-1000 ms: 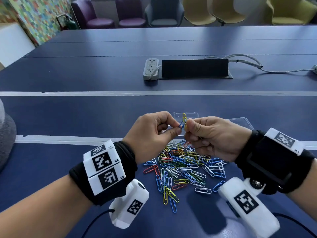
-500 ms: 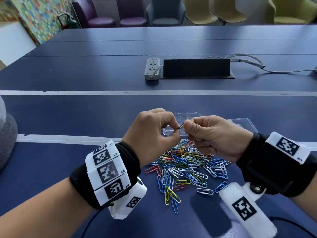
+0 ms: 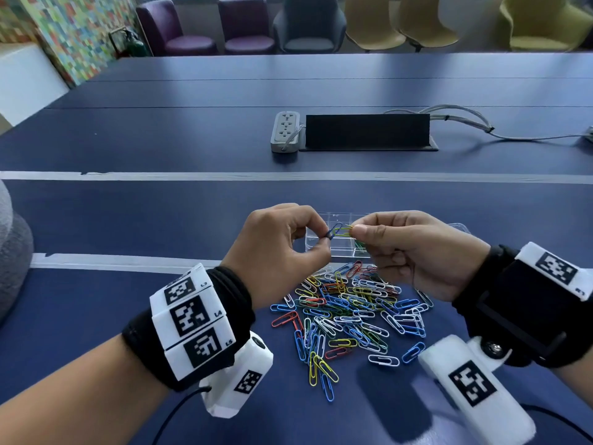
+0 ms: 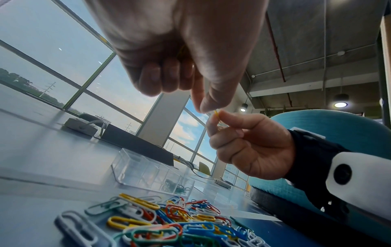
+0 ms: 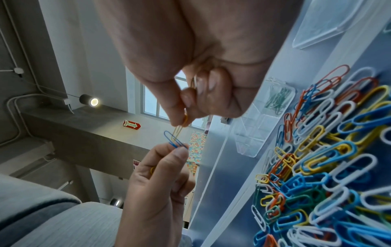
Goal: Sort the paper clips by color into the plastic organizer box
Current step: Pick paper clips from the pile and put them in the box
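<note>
A heap of coloured paper clips (image 3: 349, 311) lies on the blue table in front of me. Behind it stands the clear plastic organizer box (image 3: 337, 248), with green clips (image 3: 361, 247) in one right-hand compartment. Above the box my left hand (image 3: 324, 237) pinches a blue clip (image 3: 333, 231) between thumb and forefinger. My right hand (image 3: 354, 231) pinches a yellow clip (image 3: 344, 232) that is hooked into the blue one. The right wrist view shows the linked blue clip (image 5: 174, 140) and yellow clip (image 5: 180, 128) between the two hands.
The box's clear lid (image 3: 462, 229) lies to the right behind my right hand. A power strip (image 3: 285, 131) and a black cable hatch (image 3: 367, 131) with cables sit farther back. Chairs line the far side. A grey cushion (image 3: 12, 255) is at the left edge.
Both hands stayed above the box. The two linked clips turned from upright to lying across between the fingertips, and the hands drew slightly apart.
</note>
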The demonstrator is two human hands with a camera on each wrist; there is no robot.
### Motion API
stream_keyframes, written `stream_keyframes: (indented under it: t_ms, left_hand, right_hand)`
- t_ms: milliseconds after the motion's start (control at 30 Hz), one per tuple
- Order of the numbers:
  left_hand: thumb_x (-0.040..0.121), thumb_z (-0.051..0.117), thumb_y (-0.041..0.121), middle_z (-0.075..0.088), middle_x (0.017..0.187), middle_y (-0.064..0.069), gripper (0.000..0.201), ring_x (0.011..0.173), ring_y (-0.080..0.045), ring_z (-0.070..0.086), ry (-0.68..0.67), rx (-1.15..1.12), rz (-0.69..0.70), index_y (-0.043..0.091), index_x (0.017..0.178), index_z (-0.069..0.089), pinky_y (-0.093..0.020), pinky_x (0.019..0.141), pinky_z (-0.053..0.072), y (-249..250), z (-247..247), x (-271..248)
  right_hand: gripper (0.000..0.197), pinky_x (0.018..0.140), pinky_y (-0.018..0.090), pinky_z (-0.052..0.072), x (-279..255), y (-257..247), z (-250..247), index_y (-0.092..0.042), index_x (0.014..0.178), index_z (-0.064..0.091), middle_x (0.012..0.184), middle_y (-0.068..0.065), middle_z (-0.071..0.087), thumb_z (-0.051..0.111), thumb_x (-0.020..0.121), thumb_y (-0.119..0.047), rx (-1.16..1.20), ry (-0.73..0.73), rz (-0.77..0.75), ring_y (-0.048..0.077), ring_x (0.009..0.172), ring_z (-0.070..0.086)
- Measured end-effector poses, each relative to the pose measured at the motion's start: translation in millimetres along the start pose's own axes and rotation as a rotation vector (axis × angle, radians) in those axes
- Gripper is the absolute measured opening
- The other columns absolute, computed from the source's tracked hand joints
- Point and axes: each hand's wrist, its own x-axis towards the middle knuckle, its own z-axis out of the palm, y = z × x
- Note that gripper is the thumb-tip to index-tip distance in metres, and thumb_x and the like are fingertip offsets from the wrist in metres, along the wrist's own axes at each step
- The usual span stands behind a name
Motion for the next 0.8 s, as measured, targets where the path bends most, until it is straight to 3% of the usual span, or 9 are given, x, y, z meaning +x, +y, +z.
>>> stream_keyframes:
  t_ms: [200,400,633,800]
  left_hand:
    - [0.071,0.068,0.02,0.049,0.059,0.011,0.012,0.055,-0.001,0.043,0.01,-0.004,0.022,0.027,0.065,0.06,-0.004,0.055,0.031,-4,0,-2]
    - [0.07,0.07,0.022,0.046,0.055,0.018,0.008,0.055,0.003,0.046,0.031,0.051,0.052,0.019,0.064,0.066,-0.003,0.055,0.03,-4,3,-2]
    - [0.069,0.068,0.022,0.046,0.055,0.013,0.009,0.052,-0.001,0.041,0.035,0.058,0.056,0.02,0.062,0.065,-0.006,0.053,0.028,-2,5,-1]
    - [0.07,0.07,0.018,0.046,0.055,0.012,0.008,0.051,0.0,0.041,0.068,0.019,0.049,0.018,0.063,0.066,-0.005,0.052,0.027,-1,6,-1]
  right_hand:
    - [0.016,0.036,0.014,0.018,0,4,4,-0.01,0.071,0.054,0.053,-0.002,0.031,0.065,0.07,-0.021,-0.019,0.084,-0.006,0.005,0.038,0.022]
    - [0.016,0.034,0.011,0.019,1,7,14,-0.009,0.072,0.052,0.048,-0.006,0.033,0.06,0.085,-0.015,0.054,0.144,-0.025,0.003,0.036,0.022]
    - [0.022,0.033,0.012,0.019,0,5,22,-0.011,0.065,0.053,0.046,-0.006,0.034,0.06,0.086,-0.014,0.09,0.175,-0.053,0.004,0.036,0.021]
    - [0.019,0.034,0.013,0.019,-1,5,24,-0.01,0.07,0.053,0.045,-0.007,0.032,0.058,0.088,-0.015,0.119,0.195,-0.071,0.005,0.037,0.021]
